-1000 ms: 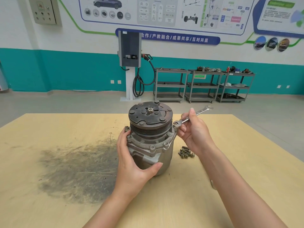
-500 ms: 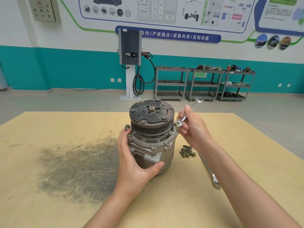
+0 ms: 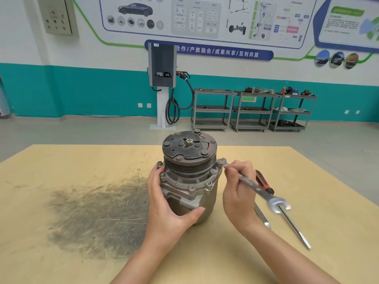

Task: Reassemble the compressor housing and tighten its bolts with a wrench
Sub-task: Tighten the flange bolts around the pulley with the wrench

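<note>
The grey metal compressor (image 3: pixel 189 193) stands upright on the wooden table (image 3: pixel 82 160), its dark pulley plate facing up. My left hand (image 3: pixel 166 203) wraps round the housing's left side, thumb across the front. My right hand (image 3: pixel 238 189) grips a silver wrench (image 3: pixel 254 188). The wrench's near end sits on a flange bolt (image 3: pixel 221 160) at the housing's right; its handle points toward me and to the right, blurred. Several other bolts ring the flange.
A red-and-black-handled screwdriver (image 3: pixel 287 216) lies on the table right of my right hand. A second silver tool (image 3: pixel 263 219) lies partly hidden under my right wrist. A dark greasy smear (image 3: pixel 92 218) covers the table's left. Grey carts (image 3: pixel 252 109) stand by the far wall.
The wrench handle has swung from pointing away to the upper right round to pointing toward me at the lower right, its end staying on the bolt. My left hand stays on the housing.
</note>
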Demonstrator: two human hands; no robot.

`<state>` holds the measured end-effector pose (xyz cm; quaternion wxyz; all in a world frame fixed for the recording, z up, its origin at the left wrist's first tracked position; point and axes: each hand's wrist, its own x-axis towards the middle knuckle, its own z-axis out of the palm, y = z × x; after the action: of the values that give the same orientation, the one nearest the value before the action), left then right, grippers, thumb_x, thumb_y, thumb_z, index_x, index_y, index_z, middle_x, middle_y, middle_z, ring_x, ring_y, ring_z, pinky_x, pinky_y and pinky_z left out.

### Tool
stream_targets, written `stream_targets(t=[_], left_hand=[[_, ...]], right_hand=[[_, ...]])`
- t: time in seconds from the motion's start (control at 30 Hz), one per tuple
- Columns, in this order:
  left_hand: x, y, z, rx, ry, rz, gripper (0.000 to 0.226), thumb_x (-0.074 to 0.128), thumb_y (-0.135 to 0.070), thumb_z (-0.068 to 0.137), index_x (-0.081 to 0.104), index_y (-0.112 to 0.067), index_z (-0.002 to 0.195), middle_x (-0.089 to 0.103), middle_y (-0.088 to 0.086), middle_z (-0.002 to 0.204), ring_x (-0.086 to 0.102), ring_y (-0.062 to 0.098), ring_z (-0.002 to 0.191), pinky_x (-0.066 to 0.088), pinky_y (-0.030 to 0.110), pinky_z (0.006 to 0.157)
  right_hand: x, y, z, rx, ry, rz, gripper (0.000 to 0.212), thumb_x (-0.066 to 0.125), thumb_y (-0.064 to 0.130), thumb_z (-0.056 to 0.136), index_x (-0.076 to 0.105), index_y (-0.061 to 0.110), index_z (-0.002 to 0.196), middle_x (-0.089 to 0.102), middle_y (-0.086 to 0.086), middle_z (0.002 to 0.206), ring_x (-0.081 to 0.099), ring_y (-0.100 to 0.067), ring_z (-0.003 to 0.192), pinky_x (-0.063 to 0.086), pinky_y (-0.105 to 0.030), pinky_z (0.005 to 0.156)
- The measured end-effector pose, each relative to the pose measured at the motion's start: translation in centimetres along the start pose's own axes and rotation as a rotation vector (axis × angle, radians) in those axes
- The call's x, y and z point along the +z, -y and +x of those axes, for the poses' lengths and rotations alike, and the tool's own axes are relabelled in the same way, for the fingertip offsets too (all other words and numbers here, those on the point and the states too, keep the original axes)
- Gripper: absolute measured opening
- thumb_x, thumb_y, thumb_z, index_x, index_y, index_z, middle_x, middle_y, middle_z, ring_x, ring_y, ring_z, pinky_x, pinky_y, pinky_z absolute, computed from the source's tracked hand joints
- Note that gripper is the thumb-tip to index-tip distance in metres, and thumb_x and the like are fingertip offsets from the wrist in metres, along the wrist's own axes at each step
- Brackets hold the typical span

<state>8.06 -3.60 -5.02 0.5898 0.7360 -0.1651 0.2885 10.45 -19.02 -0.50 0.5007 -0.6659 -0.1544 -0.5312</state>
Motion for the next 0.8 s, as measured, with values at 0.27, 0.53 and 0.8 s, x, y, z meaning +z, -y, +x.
stream_targets(t=[0.27,0.53,0.8], left_hand=[[0.0,-0.1,0.0,-0.032,0.004,-0.001,0.108,0.083,-0.056,0.055,0.014,-0.066,0.138,0.025,-0.008,0.156,0.028,0.014,0.147,0.034,0.05,0.118],[0.0,0.0,0.0,-0.037,0.006,-0.012,0.11,0.083,-0.055,0.054,0.015,-0.064,0.139,0.026,-0.007,0.155,0.03,0.016,0.146,0.037,0.052,0.115],[0.0,0.0,0.0,-0.025,0.003,-0.01,0.11,0.084,-0.055,0.054,0.015,-0.062,0.14,0.027,-0.004,0.155,0.03,0.017,0.146,0.035,0.051,0.117]], right_hand=[[-0.9,-0.3,5.9,0.683,0.106,0.462,0.047,0.028,0.035,0.107,0.046,0.015,0.068,0.035,0.006,0.049,0.025,-0.006,0.04,0.023,-0.017,0.039],[-0.3,-1.4,7.5,0.967,0.406,0.511,0.046,0.031,0.038,0.106,0.044,0.016,0.068,0.032,0.006,0.045,0.019,-0.006,0.037,0.015,-0.019,0.038],[0.6,-1.6,8.8,1.006,0.616,0.482,0.046,0.031,0.039,0.106,0.045,0.018,0.067,0.029,0.007,0.044,0.02,-0.007,0.039,0.013,-0.022,0.041]])
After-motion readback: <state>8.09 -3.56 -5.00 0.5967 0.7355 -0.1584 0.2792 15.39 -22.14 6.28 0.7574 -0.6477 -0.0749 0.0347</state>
